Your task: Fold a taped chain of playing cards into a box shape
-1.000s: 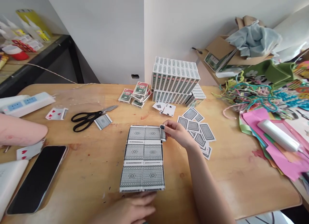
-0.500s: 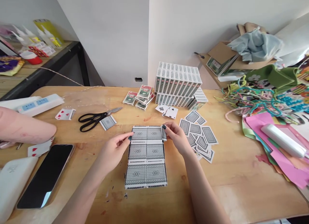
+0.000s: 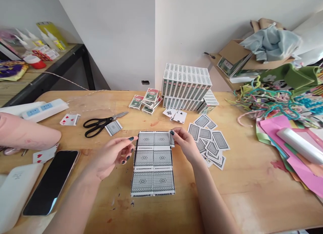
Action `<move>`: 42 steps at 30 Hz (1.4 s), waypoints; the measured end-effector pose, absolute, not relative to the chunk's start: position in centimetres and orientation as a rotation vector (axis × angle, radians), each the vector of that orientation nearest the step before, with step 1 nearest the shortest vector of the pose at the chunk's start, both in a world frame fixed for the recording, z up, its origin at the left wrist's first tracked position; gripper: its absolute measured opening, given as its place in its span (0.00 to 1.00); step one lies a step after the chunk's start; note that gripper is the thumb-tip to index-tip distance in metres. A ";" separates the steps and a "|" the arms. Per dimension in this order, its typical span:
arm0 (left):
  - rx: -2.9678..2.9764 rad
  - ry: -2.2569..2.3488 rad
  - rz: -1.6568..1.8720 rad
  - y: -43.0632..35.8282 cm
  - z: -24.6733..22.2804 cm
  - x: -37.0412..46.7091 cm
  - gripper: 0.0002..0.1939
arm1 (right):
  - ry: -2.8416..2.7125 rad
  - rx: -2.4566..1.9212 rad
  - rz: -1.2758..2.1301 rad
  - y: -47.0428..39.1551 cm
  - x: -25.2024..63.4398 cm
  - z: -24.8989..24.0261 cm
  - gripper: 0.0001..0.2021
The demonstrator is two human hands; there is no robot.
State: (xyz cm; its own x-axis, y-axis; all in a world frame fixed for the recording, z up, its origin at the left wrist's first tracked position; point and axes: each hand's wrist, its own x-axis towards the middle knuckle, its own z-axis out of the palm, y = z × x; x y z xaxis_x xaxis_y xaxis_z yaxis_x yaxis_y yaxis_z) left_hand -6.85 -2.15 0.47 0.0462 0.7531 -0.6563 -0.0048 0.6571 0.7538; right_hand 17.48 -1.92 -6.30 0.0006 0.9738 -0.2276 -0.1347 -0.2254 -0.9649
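A box-like panel covered with grey patterned playing cards lies on the table in front of me. At its top right corner my right hand pinches a small folded card piece between thumb and fingers. Beside the top left corner is my left hand, palm turned partly up, fingers apart with nothing in them. One of its fingertips is at or close to the panel's edge; I cannot tell whether it touches. Loose playing cards lie face down in a heap to the right of my right hand.
Black-handled scissors lie behind my left hand, partly over a cut card. Stacked card boxes stand at the back. A phone and power strip are at left; coloured paper and yarn at right.
My left hand has drawn slightly left and rolled, its fingers now spread and visible. My right hand stays at the top right corner with the card piece.
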 end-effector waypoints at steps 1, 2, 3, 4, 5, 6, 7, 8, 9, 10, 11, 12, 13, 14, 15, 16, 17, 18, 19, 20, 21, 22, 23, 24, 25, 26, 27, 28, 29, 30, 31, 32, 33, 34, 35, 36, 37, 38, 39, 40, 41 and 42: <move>0.658 1.415 0.651 -2.0 0.5 -6.9 0.18 | -0.980 -1.275 1.423 -1.9 17.5 -6.3 0.16; 0.659 1.407 0.645 -1.8 0.4 -7.0 0.17 | -0.979 -1.272 1.420 -2.0 17.5 -6.4 0.16; 0.673 1.401 0.635 -1.6 0.2 -7.0 0.16 | -0.980 -1.270 1.418 -2.0 17.5 -6.4 0.16; 0.700 1.402 0.622 -1.5 0.0 -7.0 0.15 | -0.983 -1.269 1.415 -2.0 17.5 -6.5 0.17; 0.739 1.412 0.609 -1.3 -0.3 -6.9 0.15 | -0.989 -1.271 1.413 -2.0 17.5 -6.6 0.17; 0.788 1.431 0.594 -1.2 -0.6 -6.8 0.15 | -0.995 -1.274 1.410 -2.1 17.5 -6.6 0.17; 0.841 1.451 0.577 -1.1 -0.9 -6.7 0.16 | -1.001 -1.279 1.407 -2.1 17.5 -6.7 0.17; 0.892 1.471 0.557 -1.0 -1.3 -6.6 0.17 | -1.005 -1.284 1.406 -2.1 17.5 -6.7 0.16; 0.941 1.488 0.537 -0.9 -1.7 -6.4 0.17 | -1.006 -1.286 1.407 -2.1 17.5 -6.6 0.16; 0.986 1.501 0.521 -0.8 -2.2 -6.3 0.17 | -0.997 -1.285 1.411 -2.1 17.5 -6.6 0.16; 1.034 1.514 0.506 -0.7 -2.6 -6.2 0.18 | -0.981 -1.282 1.421 -2.1 17.4 -6.5 0.16; 1.093 1.535 0.496 -0.7 -3.1 -6.2 0.18 | -0.957 -1.279 1.435 -2.1 17.4 -6.3 0.16; 1.183 1.574 0.492 -0.6 -3.4 -6.1 0.18 | -0.931 -1.275 1.453 -2.0 17.4 -6.2 0.16; 1.301 1.642 0.490 -0.6 -3.7 -6.0 0.19 | -0.904 -1.270 1.470 -2.0 17.3 -6.1 0.16; 1.440 1.726 0.503 -0.6 -3.9 -5.9 0.19 | -0.882 -1.268 1.486 -1.9 17.3 -5.9 0.16; 1.598 1.802 0.531 -0.6 -4.0 -5.6 0.20 | -0.866 -1.271 1.497 -1.9 17.4 -5.9 0.16; 1.761 1.851 0.574 -0.6 -4.0 -5.3 0.20 | -0.857 -1.278 1.504 -1.8 17.4 -5.8 0.16; 1.919 1.855 0.630 -0.6 -3.8 -4.8 0.20 | -0.853 -1.289 1.505 -1.7 17.4 -5.8 0.15; 2.069 1.797 0.683 -0.5 -3.7 -4.3 0.18 | -0.853 -1.304 1.502 -1.6 17.5 -5.8 0.14; 2.196 1.697 0.712 -0.4 -3.5 -3.6 0.17 | -0.857 -1.320 1.495 -1.5 17.5 -5.8 0.13; 2.302 1.577 0.710 -0.3 -3.3 -2.9 0.15 | -0.864 -1.333 1.485 -1.4 17.5 -5.8 0.13; 2.392 1.450 0.665 -0.2 -3.3 -2.2 0.16 | -0.873 -1.342 1.476 -1.3 17.6 -5.8 0.12; 2.454 1.350 0.603 -0.1 -3.3 -1.6 0.19 | -0.880 -1.349 1.470 -1.2 17.6 -5.8 0.11; 2.496 1.263 0.543 0.0 -3.3 -1.0 0.24 | -0.884 -1.355 1.470 -1.2 17.6 -5.7 0.11; 2.520 1.208 0.489 0.1 -3.4 -0.6 0.29 | -0.884 -1.360 1.477 -1.1 17.7 -5.7 0.11; 2.531 1.184 0.448 0.1 -3.6 -0.3 0.33 | -0.881 -1.363 1.489 -1.1 17.7 -5.7 0.11; 2.533 1.183 0.419 0.1 -3.7 0.0 0.35 | -0.876 -1.364 1.505 -1.1 17.7 -5.7 0.11; 2.530 1.200 0.400 0.0 -3.8 0.1 0.35 | -0.865 -1.360 1.523 -1.2 17.8 -5.6 0.11; 2.525 1.224 0.388 0.0 -3.9 0.1 0.35 | -0.850 -1.352 1.537 -1.2 17.8 -5.6 0.12; 2.519 1.244 0.383 -0.1 -4.0 0.2 0.34 | -0.833 -1.344 1.549 -1.2 17.9 -5.6 0.12; 2.515 1.258 0.382 -0.1 -4.0 0.2 0.33 | -0.815 -1.338 1.556 -1.2 17.9 -5.6 0.13; 2.512 1.268 0.385 -0.1 -3.9 0.2 0.31 | -0.799 -1.338 1.556 -1.2 18.0 -5.6 0.13; 2.512 1.273 0.389 -0.1 -3.9 0.2 0.30 | -0.786 -1.344 1.550 -1.1 18.0 -5.7 0.13; 2.514 1.280 0.393 -0.1 -3.9 0.3 0.29 | -0.778 -1.357 1.539 -1.1 18.1 -5.8 0.13; 2.514 1.287 0.396 -0.1 -3.8 0.3 0.28 | -0.773 -1.370 1.530 -1.1 18.1 -5.9 0.13; 2.514 1.294 0.397 -0.1 -3.7 0.4 0.27 | -0.769 -1.378 1.524 -1.1 18.2 -6.0 0.12; 2.514 1.299 0.398 -0.1 -3.7 0.4 0.25 | -0.764 -1.380 1.525 -1.2 18.3 -6.2 0.12; 2.512 1.302 0.399 -0.1 -3.7 0.4 0.24 | -0.758 -1.374 1.531 -1.2 18.4 -6.3 0.12; 2.509 1.303 0.400 -0.1 -3.6 0.4 0.24 | -0.751 -1.364 1.539 -1.4 18.5 -6.4 0.12; 2.508 1.300 0.401 -0.1 -3.6 0.4 0.24 | -0.743 -1.351 1.543 -1.5 18.6 -6.5 0.12; 2.506 1.298 0.402 -0.1 -3.6 0.4 0.24 | -0.739 -1.335 1.545 -1.7 18.7 -6.5 0.12; 2.503 1.296 0.405 -0.2 -3.6 0.4 0.24 | -0.743 -1.317 1.545 -1.8 18.8 -6.4 0.12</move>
State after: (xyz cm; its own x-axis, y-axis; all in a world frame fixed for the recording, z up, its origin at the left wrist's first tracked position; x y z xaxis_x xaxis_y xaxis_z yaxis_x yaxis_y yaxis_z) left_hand 0.38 -0.16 -3.61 0.5549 0.8242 0.1128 0.7418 -0.5516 0.3814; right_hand 18.77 -1.79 -6.44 0.0207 0.9197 -0.3922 -0.2675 -0.3729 -0.8885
